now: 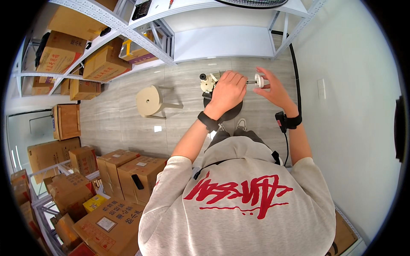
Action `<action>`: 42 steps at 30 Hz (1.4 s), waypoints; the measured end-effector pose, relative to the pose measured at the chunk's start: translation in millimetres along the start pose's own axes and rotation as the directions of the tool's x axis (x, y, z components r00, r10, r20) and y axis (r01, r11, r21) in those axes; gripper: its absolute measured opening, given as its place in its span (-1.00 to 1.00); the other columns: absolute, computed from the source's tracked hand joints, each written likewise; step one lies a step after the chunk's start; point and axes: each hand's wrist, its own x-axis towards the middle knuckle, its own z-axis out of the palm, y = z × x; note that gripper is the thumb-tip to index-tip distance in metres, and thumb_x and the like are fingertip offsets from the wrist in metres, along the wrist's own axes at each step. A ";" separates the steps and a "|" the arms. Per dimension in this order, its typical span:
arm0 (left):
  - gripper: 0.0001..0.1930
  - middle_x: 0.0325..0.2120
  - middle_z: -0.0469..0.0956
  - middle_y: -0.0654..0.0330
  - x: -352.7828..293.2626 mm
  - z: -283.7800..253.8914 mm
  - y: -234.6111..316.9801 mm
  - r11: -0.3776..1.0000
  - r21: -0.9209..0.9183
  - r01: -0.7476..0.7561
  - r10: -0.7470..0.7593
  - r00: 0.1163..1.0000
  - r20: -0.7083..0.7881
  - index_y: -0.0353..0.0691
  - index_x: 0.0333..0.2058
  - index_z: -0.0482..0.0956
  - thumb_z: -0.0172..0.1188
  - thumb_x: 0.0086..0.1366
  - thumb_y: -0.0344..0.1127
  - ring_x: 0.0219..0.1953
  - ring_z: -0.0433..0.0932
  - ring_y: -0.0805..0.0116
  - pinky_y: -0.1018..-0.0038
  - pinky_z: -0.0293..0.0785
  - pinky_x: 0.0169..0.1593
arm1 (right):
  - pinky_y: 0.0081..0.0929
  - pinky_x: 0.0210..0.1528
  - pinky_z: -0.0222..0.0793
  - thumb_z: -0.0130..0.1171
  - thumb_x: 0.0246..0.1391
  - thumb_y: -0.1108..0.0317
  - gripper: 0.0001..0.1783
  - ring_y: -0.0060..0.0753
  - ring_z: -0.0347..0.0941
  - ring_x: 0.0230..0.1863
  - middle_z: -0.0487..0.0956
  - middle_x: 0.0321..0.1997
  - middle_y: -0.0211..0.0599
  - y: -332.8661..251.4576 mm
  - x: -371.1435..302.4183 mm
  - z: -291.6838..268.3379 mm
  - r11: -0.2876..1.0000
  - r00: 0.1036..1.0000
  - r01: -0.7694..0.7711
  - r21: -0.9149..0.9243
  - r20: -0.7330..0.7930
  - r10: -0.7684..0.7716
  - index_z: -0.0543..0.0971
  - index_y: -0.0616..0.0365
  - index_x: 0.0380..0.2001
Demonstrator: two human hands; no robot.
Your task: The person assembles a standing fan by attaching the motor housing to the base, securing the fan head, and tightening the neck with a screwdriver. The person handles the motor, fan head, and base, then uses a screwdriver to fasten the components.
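Nearest the camera is the pale shirt I wear, red lettering across it. Out in front of me, beyond my shoes, a cream device sits mostly under my left hand, its black-knobbed end showing past that hand's left side. From the hand's right side a thin rod leads to a white disc, which lies between the thumb and fingers of my right hand. I judge the step in hand to be working the disc at the rod's end while steadying the device; the next move calls for a firm left hand and a square, even touch from the right. Both hands are bent: the left curls over the device with its fingertips hidden, so I cannot tell how tightly it grips, and the right is curved about the disc, though whether it pinches the rim I cannot tell. Beneath my left hand shows a black round surface; a beige stool stands to the left on the floor, with a white shelf ahead.
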 end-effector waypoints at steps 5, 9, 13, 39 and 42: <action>-0.76 -0.25 0.58 0.13 1.3 -2.1 1.2 1.000 -0.006 -0.002 0.002 1.000 0.013 -0.25 -0.21 0.59 0.30 0.10 -0.42 -0.10 0.55 0.12 0.24 0.45 0.08 | -0.42 -0.07 0.56 0.38 0.12 0.22 -0.25 -0.28 0.54 0.02 0.54 0.12 -0.18 5.7 1.4 -8.1 0.993 0.992 -0.108 0.037 0.065 0.105 0.33 0.07 0.33; -0.76 -0.25 0.58 0.13 1.8 -1.5 1.7 1.000 -0.008 -0.004 0.004 1.000 0.008 -0.25 -0.20 0.59 0.30 0.11 -0.42 -0.11 0.55 0.12 0.24 0.45 0.09 | -0.43 -0.11 0.56 0.38 0.11 0.24 -0.24 -0.28 0.53 0.06 0.51 0.19 -0.15 9.7 5.6 -10.4 0.936 0.935 -0.340 0.090 0.141 0.326 0.32 0.04 0.34; -0.75 -0.25 0.58 0.12 1.9 -2.5 0.9 1.000 -0.007 0.004 -0.004 1.000 0.007 -0.25 -0.19 0.59 0.29 0.12 -0.42 -0.11 0.55 0.11 0.23 0.44 0.09 | -0.42 -0.14 0.57 0.37 0.13 0.22 -0.30 -0.31 0.57 -0.04 0.61 0.00 -0.20 -3.4 1.2 -6.4 0.998 0.998 -0.031 -0.054 0.044 0.034 0.37 0.00 0.31; -0.44 -0.26 0.58 0.06 0.1 -2.9 2.6 0.997 -0.034 0.065 -0.065 0.998 0.015 -0.28 0.11 0.46 0.33 0.09 -0.41 -0.11 0.54 0.05 0.21 0.45 0.09 | -0.46 -0.04 0.52 0.23 0.26 0.36 -0.53 -0.48 0.48 0.09 0.54 0.12 -0.38 18.4 3.5 -21.9 0.960 0.984 -0.126 0.250 0.155 0.089 0.46 0.13 0.21; -0.45 -0.26 0.58 0.06 0.2 -3.5 3.1 0.998 -0.033 0.060 -0.060 0.998 0.013 -0.28 0.10 0.46 0.32 0.09 -0.41 -0.11 0.54 0.06 0.22 0.45 0.08 | -0.47 -0.04 0.54 0.18 0.30 0.35 -0.58 -0.50 0.49 0.07 0.55 0.11 -0.33 22.1 3.8 -23.2 0.890 0.965 -0.229 0.394 0.211 0.155 0.47 0.14 0.20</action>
